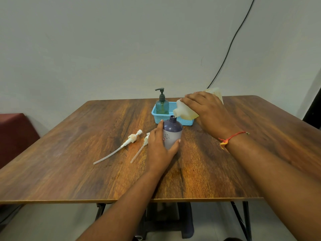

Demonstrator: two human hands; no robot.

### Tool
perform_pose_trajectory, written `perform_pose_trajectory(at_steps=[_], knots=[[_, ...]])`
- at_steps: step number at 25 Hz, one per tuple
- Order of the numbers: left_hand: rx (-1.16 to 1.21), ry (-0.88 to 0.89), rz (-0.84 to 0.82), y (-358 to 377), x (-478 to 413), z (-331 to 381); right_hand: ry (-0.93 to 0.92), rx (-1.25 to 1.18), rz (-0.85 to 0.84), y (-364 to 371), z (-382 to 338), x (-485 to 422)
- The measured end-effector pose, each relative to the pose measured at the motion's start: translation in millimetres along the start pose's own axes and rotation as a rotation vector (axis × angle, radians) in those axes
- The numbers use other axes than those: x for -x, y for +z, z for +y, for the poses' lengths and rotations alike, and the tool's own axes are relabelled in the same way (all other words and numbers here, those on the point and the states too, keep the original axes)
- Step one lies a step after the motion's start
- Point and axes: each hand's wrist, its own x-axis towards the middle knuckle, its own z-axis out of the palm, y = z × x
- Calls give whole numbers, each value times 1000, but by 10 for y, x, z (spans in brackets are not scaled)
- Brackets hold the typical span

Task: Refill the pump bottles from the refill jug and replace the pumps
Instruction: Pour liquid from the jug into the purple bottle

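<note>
– Left hand [159, 148] wraps the purple bottle [172, 134], thumb on one side, fingers on the other; it stands uncapped on the table [69, 162]
– And the right hand [210, 115]?
– Clasped over the jug [186, 111], which is tilted, spout just above the bottle's neck
– The pumps?
– One pump [132, 137] lies left of the bottle, a second pump [146, 139] just beside the left hand. A green bottle [162, 106], pump on, stands in the basket [188, 121] behind
</note>
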Motion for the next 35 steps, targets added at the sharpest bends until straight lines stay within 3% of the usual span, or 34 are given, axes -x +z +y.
perform_pose_trajectory(at_steps=[35], knots=[[2,9,7,9,-7,-23,-6,28,-6,-38,-15,-58]])
